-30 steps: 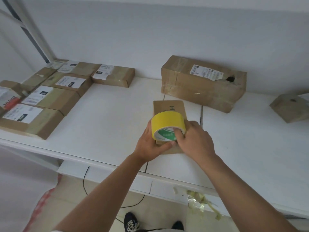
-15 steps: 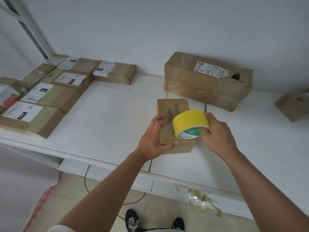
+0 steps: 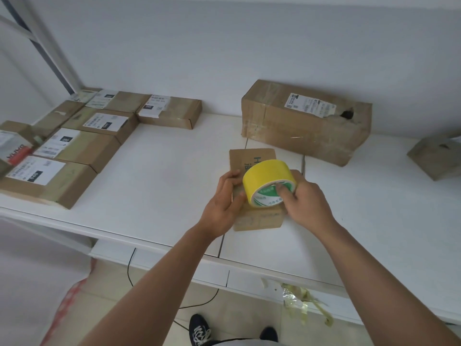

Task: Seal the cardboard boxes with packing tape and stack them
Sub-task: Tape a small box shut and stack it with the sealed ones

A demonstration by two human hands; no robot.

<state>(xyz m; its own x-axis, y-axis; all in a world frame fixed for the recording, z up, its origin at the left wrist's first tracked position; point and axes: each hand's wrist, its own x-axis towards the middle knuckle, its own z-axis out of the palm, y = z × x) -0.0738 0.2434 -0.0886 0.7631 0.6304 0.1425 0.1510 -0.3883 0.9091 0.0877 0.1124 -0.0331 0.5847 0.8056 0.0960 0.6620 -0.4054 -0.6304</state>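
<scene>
A small flat cardboard box (image 3: 252,159) lies on the white table (image 3: 159,176) in front of me. Over its middle my right hand (image 3: 305,203) grips a yellow roll of packing tape (image 3: 265,178), with fingers hooked into the green and white core. My left hand (image 3: 223,201) holds the box's left edge, thumb on top beside the roll. The near half of the box is partly hidden by both hands.
A large taped box (image 3: 306,126) with a torn hole stands behind against the wall. Several labelled flat boxes (image 3: 82,143) lie in rows at the left. Another box (image 3: 436,158) sits at the far right. Scraps of tape (image 3: 299,298) hang from the table's front edge.
The tape roll went right, away from my left hand, and has come back left over the box. My left hand has stayed on the box's left edge since half a second ago.
</scene>
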